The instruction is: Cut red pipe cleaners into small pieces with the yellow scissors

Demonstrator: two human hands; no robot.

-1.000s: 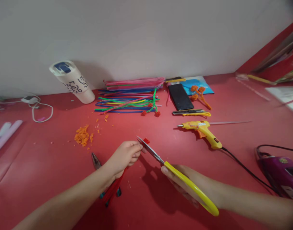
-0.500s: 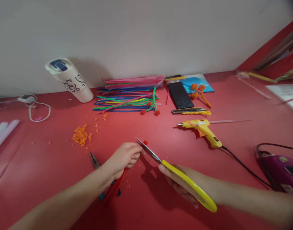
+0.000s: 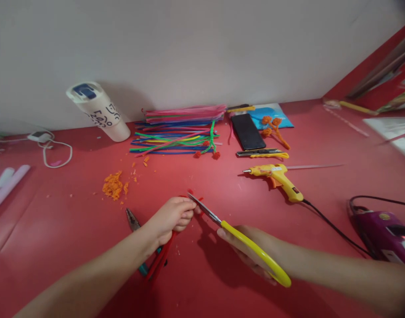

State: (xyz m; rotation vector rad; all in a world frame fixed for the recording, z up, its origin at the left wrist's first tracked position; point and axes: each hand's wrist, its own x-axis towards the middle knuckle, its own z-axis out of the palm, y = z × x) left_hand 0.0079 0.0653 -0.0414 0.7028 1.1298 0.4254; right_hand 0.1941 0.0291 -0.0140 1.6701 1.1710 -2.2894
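My left hand (image 3: pixel 172 215) is closed in a pinch around a bunch of red pipe cleaners (image 3: pixel 159 260), whose long ends trail back under my wrist. My right hand (image 3: pixel 247 247) grips yellow-handled scissors (image 3: pixel 242 240). Their blades point up and left and meet the red tips right at my left fingertips. Both hands hover low over the red table (image 3: pixel 73 247). Pliers (image 3: pixel 133 221) lie on the table just left of my left wrist.
A pile of coloured pipe cleaners (image 3: pixel 176 132) lies by the wall, with a white cup (image 3: pixel 98 110) left of it. A black phone (image 3: pixel 248 131), utility knife (image 3: pixel 262 154) and yellow glue gun (image 3: pixel 278 176) lie to the right. Orange fluff (image 3: pixel 112 185) is scattered on the left. A purple device (image 3: pixel 384 234) sits far right.
The scissors have slid slightly left and down toward my left fingertips. The red tip showing beside the blades is shorter now. My left hand has hardly moved.
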